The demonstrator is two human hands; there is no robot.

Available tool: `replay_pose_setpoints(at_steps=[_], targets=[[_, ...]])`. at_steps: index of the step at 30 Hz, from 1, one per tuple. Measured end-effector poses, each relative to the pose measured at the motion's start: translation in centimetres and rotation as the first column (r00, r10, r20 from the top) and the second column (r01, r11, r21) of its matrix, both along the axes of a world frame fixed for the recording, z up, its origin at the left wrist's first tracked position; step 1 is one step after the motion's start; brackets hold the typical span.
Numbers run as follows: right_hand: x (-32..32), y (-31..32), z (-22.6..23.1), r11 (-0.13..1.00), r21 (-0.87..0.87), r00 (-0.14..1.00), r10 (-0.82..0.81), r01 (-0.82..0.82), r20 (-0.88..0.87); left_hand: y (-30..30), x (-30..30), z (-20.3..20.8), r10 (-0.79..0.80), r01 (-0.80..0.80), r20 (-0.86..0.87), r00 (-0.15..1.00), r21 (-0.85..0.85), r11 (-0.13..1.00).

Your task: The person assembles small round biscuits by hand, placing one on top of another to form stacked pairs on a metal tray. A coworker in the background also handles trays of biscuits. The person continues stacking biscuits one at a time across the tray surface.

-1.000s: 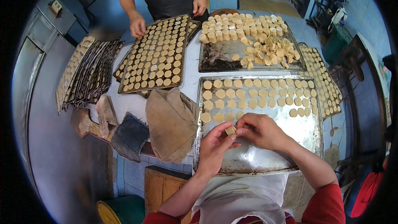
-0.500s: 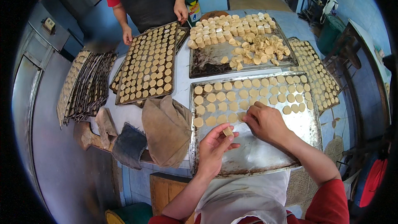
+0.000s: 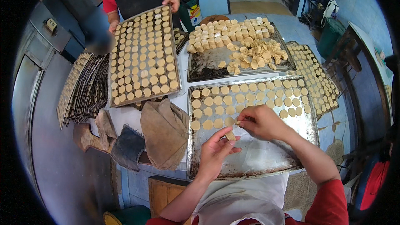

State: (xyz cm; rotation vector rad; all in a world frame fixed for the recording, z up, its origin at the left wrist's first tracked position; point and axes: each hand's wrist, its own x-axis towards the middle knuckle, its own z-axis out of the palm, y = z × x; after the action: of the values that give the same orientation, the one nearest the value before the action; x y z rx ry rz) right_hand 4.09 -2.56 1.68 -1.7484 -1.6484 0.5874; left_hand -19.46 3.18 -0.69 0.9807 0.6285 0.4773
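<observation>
My left hand (image 3: 213,155) is closed around a small stack of thin dough discs (image 3: 230,135) over the front tray. Close beside it, my right hand (image 3: 266,121) pinches a single pale dough disc (image 3: 238,123) seen nearly edge-on. Beneath both hands lies a metal baking tray (image 3: 271,158). Rows of flat round dough discs (image 3: 218,110) cover its far part, and the shiny near part shows bare metal.
Behind stands a dark tray (image 3: 204,67) with stacked and loose dough discs (image 3: 258,54). At the left, a co-worker holds a filled tray (image 3: 143,58) near racked trays (image 3: 83,87). Brown cloth (image 3: 164,133) and dark blue cloth (image 3: 129,146) lie by the table edge. More filled trays (image 3: 312,75) sit right.
My right hand has drawn back from the tray toward my left hand and now pinches a disc. A disc lies where its fingers were. The co-worker has lifted and tilted the filled tray.
</observation>
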Motion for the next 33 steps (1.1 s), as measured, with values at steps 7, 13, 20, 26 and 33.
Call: replay_pose_setpoints(at_steps=[7,13,20,26,33], targets=[[3.8,-0.1,2.7,0.945,0.044,0.892,-0.288,0.323,-0.349,-0.3,0.7,0.1,0.005,-0.006,0.023,1.000,0.023,1.000],[-2.0,-2.8,2.8,0.987,-0.143,0.949,0.021,-0.069,-0.316,-0.1,1.1,-0.7,0.001,-0.003,0.034,0.999,0.058,0.998],[-2.7,-3.1,1.8,0.992,-0.127,0.937,-0.034,-0.011,-0.348,-0.1,1.1,-0.5,-0.001,-0.001,0.028,1.000,0.043,0.999],[0.4,-3.0,-0.9,0.977,0.021,0.961,-0.215,0.214,0.176,-0.3,2.0,-0.1,0.009,-0.009,0.035,0.999,0.012,1.000],[-1.0,-4.2,1.4,0.992,-0.085,0.978,-0.109,0.095,-0.179,-0.7,2.5,-0.7,-0.026,0.026,0.036,0.999,0.007,1.000]])
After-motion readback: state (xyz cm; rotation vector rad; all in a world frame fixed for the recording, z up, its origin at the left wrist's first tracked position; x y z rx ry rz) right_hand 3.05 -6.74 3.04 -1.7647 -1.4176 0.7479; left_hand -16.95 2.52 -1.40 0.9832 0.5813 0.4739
